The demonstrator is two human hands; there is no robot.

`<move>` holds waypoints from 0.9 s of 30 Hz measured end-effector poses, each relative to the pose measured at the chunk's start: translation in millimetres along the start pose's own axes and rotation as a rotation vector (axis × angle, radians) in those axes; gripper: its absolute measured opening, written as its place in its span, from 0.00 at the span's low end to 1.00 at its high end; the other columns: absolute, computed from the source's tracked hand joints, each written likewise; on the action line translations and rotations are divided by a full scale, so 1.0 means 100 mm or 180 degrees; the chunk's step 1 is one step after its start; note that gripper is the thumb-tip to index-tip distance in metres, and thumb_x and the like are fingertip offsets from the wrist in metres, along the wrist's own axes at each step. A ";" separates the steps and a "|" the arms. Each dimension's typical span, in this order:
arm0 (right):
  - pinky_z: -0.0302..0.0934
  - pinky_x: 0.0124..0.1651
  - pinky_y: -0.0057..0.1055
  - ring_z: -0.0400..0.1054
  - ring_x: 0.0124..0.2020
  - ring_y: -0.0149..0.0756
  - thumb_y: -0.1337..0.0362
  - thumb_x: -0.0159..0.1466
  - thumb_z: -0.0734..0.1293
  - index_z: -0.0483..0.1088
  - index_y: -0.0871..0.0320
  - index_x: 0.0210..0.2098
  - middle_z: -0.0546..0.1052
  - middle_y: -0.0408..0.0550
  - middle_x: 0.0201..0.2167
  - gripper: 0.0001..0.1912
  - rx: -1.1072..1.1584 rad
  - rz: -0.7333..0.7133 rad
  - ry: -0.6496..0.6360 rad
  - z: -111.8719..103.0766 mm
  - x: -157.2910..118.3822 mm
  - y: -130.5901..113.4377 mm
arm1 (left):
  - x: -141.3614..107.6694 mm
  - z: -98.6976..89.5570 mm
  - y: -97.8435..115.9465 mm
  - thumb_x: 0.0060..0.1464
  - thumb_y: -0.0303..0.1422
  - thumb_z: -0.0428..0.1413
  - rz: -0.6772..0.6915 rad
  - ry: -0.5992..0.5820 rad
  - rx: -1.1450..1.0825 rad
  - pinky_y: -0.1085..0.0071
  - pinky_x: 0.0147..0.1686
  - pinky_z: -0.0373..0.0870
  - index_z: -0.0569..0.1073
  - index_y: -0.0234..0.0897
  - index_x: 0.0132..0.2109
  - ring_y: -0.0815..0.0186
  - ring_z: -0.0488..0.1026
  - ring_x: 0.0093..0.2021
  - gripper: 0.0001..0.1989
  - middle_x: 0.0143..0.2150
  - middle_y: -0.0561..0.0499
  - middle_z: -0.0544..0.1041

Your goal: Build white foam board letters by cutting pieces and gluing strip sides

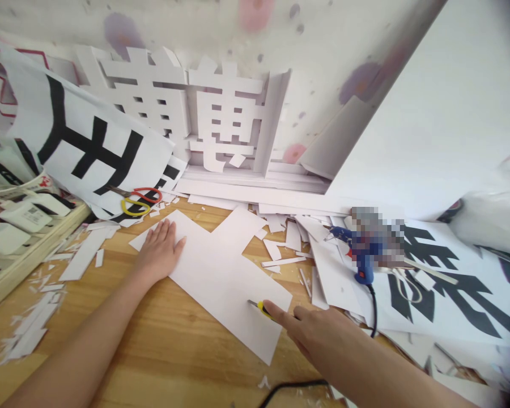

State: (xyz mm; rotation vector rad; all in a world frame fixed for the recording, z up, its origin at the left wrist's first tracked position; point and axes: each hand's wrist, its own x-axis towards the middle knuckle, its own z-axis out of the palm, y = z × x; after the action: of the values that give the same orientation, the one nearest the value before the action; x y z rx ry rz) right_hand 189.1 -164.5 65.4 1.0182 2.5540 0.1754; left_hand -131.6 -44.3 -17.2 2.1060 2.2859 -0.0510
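Right hand (317, 331) — closed round yellow, thin-bladed cutter (263, 307).
Left hand (158, 255) — I rest it open on angular white board (221, 266).

Board (216, 266) on table (165, 351); scissors (136, 200) behind left end; glue gun (364, 266) to right.

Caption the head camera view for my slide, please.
Left hand flat on a white sheet, right hand holding a yellow cutter over it, offcuts around.
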 end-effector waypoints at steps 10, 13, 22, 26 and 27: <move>0.49 0.20 0.32 0.69 0.24 0.35 0.79 0.44 0.61 0.47 0.60 0.62 0.74 0.45 0.30 0.46 0.0150 -0.0003 -0.0220 0.00 -0.06 -0.01 | 0.02 0.02 0.00 0.59 0.42 0.32 0.0006 0.0027 -0.0041 0.59 0.63 0.40 0.47 0.22 0.64 0.57 0.40 0.66 0.33 0.67 0.38 0.44; 0.51 0.20 0.32 0.69 0.24 0.35 0.80 0.45 0.60 0.45 0.60 0.63 0.74 0.45 0.31 0.47 0.0081 -0.0005 -0.0056 0.07 -0.13 -0.01 | 0.02 0.01 0.00 0.58 0.42 0.32 -0.0008 -0.0015 -0.0036 0.59 0.63 0.39 0.46 0.22 0.64 0.57 0.39 0.67 0.33 0.67 0.39 0.44; 0.50 0.18 0.33 0.65 0.19 0.32 0.83 0.46 0.55 0.46 0.56 0.62 0.73 0.41 0.27 0.45 0.0184 0.0159 0.0484 0.21 -0.32 0.01 | 0.03 0.02 0.00 0.58 0.42 0.31 -0.0005 -0.0062 -0.0024 0.59 0.63 0.38 0.45 0.22 0.64 0.58 0.38 0.67 0.33 0.67 0.39 0.43; 0.52 0.19 0.33 0.66 0.21 0.32 0.83 0.45 0.55 0.49 0.54 0.62 0.73 0.42 0.30 0.45 0.0163 0.0188 0.0597 0.27 -0.41 0.02 | 0.04 0.03 -0.01 0.58 0.42 0.30 0.0034 -0.0040 -0.0018 0.59 0.63 0.38 0.46 0.23 0.64 0.58 0.38 0.67 0.33 0.67 0.39 0.43; 0.52 0.19 0.33 0.66 0.21 0.32 0.83 0.44 0.55 0.49 0.55 0.62 0.73 0.42 0.31 0.45 0.0164 0.0178 0.0608 0.28 -0.43 0.02 | 0.04 0.04 -0.02 0.58 0.42 0.31 0.0042 -0.0029 -0.0017 0.59 0.63 0.39 0.46 0.22 0.64 0.58 0.38 0.67 0.33 0.67 0.38 0.43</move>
State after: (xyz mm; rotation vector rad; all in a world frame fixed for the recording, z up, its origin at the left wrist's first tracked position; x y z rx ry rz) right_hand 230.2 -193.2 53.4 1.1432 2.7148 0.2336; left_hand -133.6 -40.8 -21.1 2.1135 2.2645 -0.0542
